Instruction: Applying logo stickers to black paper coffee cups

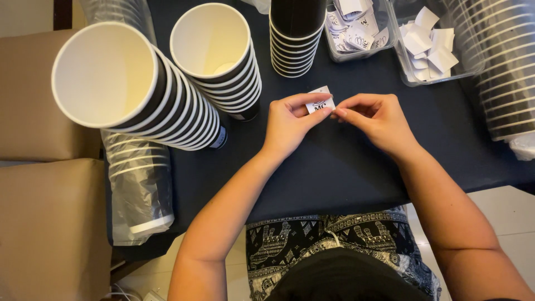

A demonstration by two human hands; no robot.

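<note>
- Sticker [320, 104]: a small white label with dark print, held above the table [345, 161] between both hands, right in front of the person and at the middle of the view.
- Left hand [290, 122]: fingers curled, thumb and forefinger pinching the sticker's left and lower edge; it carries most of the sticker.
- Right hand [374, 117]: fingertips closed on the sticker's right edge, as if picking at a corner; whether a backing is lifting there is too small to tell.
- Long axis: the sticker lies roughly left to right, slightly tilted, its printed face up toward the camera.
- Nearest hand: both touch it; the left has the fuller grip, the right only the edge.
- Cups [167, 95]: two nested stacks of white-lined dark paper cups lean on the table to the left of the hands, mouths toward the camera; the nearer stack [225, 58] is just beside the left hand but apart from it.
- Third stack [295, 39]: stands beyond the hands, well apart.
- Tubs [393, 22]: two clear containers of loose white stickers and backing scraps sit beyond the right hand.
- Sleeved cups [139, 184]: more cups in clear plastic lie at the table's left edge.
</note>
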